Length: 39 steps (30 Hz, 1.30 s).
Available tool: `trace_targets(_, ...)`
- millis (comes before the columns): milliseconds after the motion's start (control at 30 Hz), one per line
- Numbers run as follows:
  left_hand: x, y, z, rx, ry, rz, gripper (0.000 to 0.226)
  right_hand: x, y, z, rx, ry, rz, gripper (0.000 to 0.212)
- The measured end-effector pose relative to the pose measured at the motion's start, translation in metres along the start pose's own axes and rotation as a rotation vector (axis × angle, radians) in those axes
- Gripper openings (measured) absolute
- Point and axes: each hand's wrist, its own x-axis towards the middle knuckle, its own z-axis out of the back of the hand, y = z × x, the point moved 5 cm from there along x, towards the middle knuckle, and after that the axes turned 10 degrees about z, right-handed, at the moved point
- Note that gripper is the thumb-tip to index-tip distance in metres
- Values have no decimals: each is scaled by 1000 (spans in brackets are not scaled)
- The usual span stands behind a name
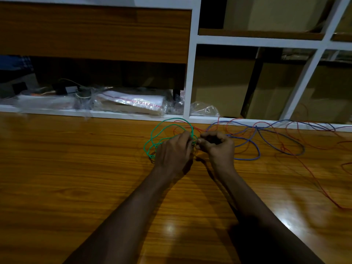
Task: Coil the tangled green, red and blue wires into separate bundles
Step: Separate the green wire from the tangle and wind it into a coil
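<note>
Loose loops of green wire (pixel 152 134) stand up from the wooden table (pixel 76 178) near its far edge. My left hand (pixel 174 151) is closed around the right side of those loops. My right hand (pixel 217 147) pinches the wire right beside it, fingertips almost touching the left hand. A red wire (pixel 312 174) threads through the green loops and trails far to the right. The blue wire (pixel 257 149) lies in wide loose curves right of my hands, crossed by the red one. What lies between my fingers is hidden.
A white-framed shelf unit (pixel 190 73) runs along the table's far edge. Clear plastic bags (pixel 133 103) and small dark items sit in its low left bay; cardboard boxes (pixel 222 86) fill the right bays. A crumpled clear bag (pixel 205 110) lies by the wires.
</note>
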Motion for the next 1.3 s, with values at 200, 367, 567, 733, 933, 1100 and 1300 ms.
trace_targets(200,0,-2,0,19,-8,-13,11,0,1,-1,-70,-1,43,25)
trace_targets(367,-1,-3,-1,26,-7,-42,21,2,-1,-3,-144,45,107,24)
trace_targets(567,-2,-3,-2,-3,19,-31,16,0,-6,-1,-63,46,7,17)
trace_targets(733,-1,-2,-3,-20,44,-49,12,-2,-7,0,-29,60,-38,8)
trace_targets(933,-1,-3,-2,-44,70,-88,19,1,-4,1,-215,81,100,17)
trace_targets(1100,-1,-8,-7,-72,105,-112,13,6,-13,6,-171,-5,67,14)
trace_targets(1300,-3,-7,-9,-78,103,-101,25,9,-7,10,-125,-67,74,24)
